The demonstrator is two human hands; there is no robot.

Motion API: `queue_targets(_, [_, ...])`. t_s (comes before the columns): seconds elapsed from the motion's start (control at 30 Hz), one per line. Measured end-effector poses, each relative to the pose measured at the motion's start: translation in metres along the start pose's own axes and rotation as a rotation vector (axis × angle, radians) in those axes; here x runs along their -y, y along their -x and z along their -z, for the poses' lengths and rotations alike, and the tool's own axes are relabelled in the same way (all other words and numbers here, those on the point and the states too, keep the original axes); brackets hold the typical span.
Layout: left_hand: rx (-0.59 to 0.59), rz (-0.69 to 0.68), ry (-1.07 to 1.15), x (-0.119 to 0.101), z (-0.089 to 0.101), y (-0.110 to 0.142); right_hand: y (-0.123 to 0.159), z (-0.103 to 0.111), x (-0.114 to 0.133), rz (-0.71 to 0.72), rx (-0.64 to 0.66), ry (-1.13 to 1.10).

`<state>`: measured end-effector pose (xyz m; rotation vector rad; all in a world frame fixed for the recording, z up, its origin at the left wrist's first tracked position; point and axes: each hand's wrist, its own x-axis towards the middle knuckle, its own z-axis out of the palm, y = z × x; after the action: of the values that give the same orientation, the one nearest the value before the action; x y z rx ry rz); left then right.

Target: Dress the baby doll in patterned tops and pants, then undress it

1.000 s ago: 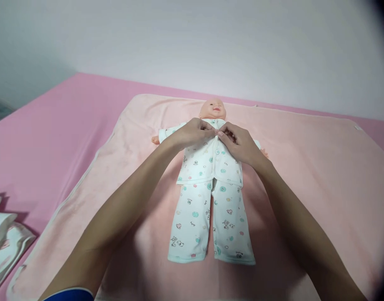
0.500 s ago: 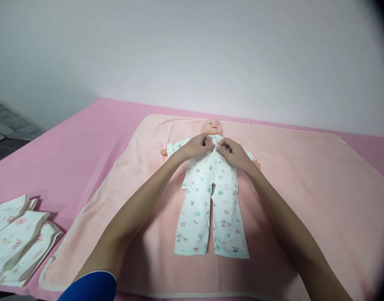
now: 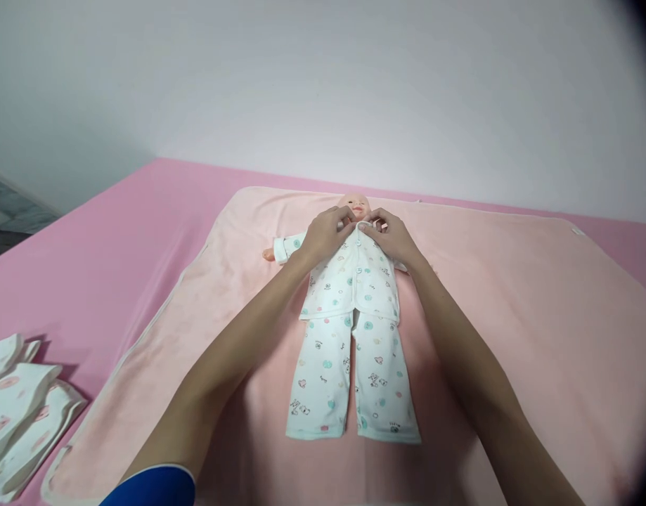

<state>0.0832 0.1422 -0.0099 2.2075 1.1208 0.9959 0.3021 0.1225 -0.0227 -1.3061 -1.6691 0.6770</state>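
A baby doll (image 3: 357, 204) lies on its back, wearing a white printed baby shirt (image 3: 349, 281) and matching trousers (image 3: 325, 379). The shirt has a row of buttons down its front. At the doll's neck, my left hand (image 3: 329, 232) pinches the collar on the left side. My right hand (image 3: 391, 235) is closed on the collar from the other side, its fingertips close to those of the left. My fingers partly cover the doll's chin and the shirt's shoulders. The doll's arm on the right is mostly hidden behind my right wrist.
Beneath the doll a peach blanket (image 3: 512, 337) is spread over a pink surface (image 3: 117, 232). Folded white printed clothes (image 3: 22, 414) lie at the lower left. A pale wall (image 3: 323, 91) rises behind.
Both hands have moved up from the upper chest to the collar at the neck. A button below the collar now shows. The view has shifted slightly.
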Motion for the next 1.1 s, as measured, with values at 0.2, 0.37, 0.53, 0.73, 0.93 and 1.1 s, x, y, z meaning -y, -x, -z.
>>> queue_targets(0.2, [-0.01,0.051,0.154,0.001,-0.004,-0.002,-0.002,-0.006,-0.005,-0.067,-0.034,-0.143])
queue_targets(0.37, [-0.004,0.081,0.196,-0.001,-0.003,0.0,-0.002,0.0,-0.003,-0.114,0.054,-0.179])
queue_targets(0.53, [-0.015,0.08,0.219,0.001,-0.003,0.001,-0.002,-0.001,-0.005,-0.122,0.083,-0.197])
queue_targets(0.73, [-0.012,0.107,0.21,-0.002,-0.003,0.004,-0.006,-0.005,-0.009,-0.125,0.08,-0.222])
queue_targets(0.93, [-0.066,0.105,0.204,-0.004,-0.007,0.01,-0.01,0.0,-0.006,-0.125,0.143,-0.216])
queue_targets(1.1, [-0.078,0.083,0.222,-0.001,-0.012,0.009,-0.013,0.002,0.0,-0.176,0.185,-0.229])
